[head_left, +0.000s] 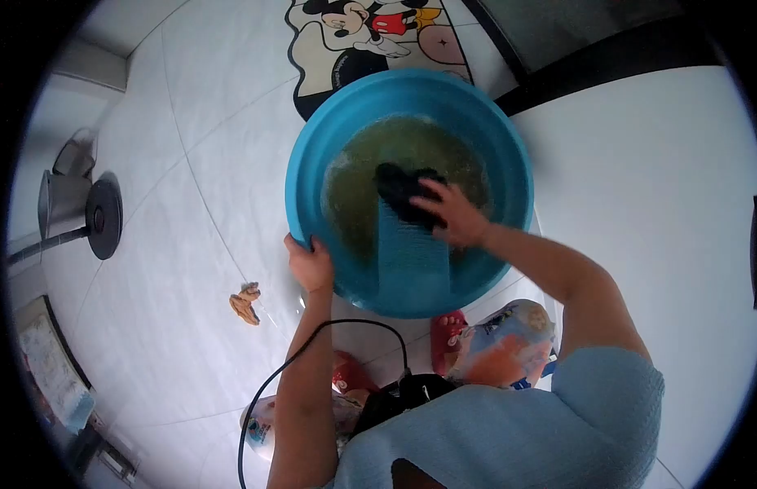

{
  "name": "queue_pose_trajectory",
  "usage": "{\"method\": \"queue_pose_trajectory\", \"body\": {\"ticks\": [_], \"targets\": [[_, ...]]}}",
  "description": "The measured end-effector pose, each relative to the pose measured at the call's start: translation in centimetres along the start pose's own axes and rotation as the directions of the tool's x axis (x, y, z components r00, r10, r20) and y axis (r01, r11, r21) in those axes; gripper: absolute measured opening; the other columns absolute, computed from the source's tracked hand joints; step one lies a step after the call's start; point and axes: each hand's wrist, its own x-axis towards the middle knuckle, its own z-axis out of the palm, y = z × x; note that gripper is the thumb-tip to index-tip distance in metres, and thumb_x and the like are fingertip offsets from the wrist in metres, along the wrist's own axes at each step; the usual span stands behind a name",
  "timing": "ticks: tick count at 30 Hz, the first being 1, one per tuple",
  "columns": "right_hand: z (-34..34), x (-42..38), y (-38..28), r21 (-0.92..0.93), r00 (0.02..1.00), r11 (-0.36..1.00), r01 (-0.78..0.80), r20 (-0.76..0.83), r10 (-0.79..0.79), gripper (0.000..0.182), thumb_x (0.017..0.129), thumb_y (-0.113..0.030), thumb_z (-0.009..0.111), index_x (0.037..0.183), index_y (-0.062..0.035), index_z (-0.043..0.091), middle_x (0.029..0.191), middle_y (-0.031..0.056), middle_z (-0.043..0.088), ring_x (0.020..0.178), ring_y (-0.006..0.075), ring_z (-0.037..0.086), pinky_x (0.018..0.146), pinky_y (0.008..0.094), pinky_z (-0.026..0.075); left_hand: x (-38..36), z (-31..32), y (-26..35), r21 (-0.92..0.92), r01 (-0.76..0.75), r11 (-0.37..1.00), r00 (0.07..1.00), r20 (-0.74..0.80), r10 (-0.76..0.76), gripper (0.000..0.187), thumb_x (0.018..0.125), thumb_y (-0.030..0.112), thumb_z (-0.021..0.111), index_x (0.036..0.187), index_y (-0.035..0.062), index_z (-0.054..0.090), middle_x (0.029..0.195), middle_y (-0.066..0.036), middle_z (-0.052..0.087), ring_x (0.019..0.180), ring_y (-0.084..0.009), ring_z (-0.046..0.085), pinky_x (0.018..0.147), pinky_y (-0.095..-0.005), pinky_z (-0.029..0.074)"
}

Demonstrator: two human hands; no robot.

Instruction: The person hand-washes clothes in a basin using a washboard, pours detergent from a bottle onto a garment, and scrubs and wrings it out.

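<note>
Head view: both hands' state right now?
Left hand: closed on the blue basin's rim.
Right hand: laid over the black cloth; whether its grip is closed can't be told.

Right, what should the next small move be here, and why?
Perhaps pull the black item nearer along the ribbed strip: the right hand is on it, the strip runs from it toward the near side, and the left hand grips the blue basin by its rim.

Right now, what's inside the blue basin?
Murky water, a washboard and a black item under the right hand. Anything beneath the item or deeper in the water is hidden.
</note>
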Motion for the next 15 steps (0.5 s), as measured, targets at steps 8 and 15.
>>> {"method": "queue_pose_trajectory", "body": {"ticks": [8, 15], "targets": [[3.3, 4.7, -2.4, -0.208, 0.993, 0.973, -0.103, -0.077, 0.088, 0.044, 0.074, -0.032, 0.073, 0.113, -0.0202, 0.056, 0.128, 0.0155, 0.04, 0.108, 0.0348, 0.051, 0.079, 0.0498, 0.053, 0.1, 0.3, -0.3, -0.038, 0.01, 0.999, 1.0, 0.012, -0.01, 0.036, 0.081, 0.012, 0.06, 0.112, -0.0006, 0.047, 0.091, -0.027, 0.062, 0.083, -0.0445, 0.061, 0.07, -0.0482, 0.048], [1.8, 11.8, -1.1, -0.159, 0.908, 0.895, -0.417, -0.107, 0.404, 0.038, 0.083, -0.037, 0.058, 0.11, -0.0104, 0.06, 0.107, 0.0221, 0.057, 0.097, 0.0372, 0.061, 0.074, 0.0477, 0.054, 0.2, 0.6, -1.1, -0.007, -0.002, 1.0, 1.0, 0.001, 0.002, 0.038, 0.081, 0.01, 0.06, 0.114, -0.0005, 0.047, 0.094, -0.027, 0.062, 0.087, -0.0452, 0.06, 0.073, -0.0473, 0.048]]}}
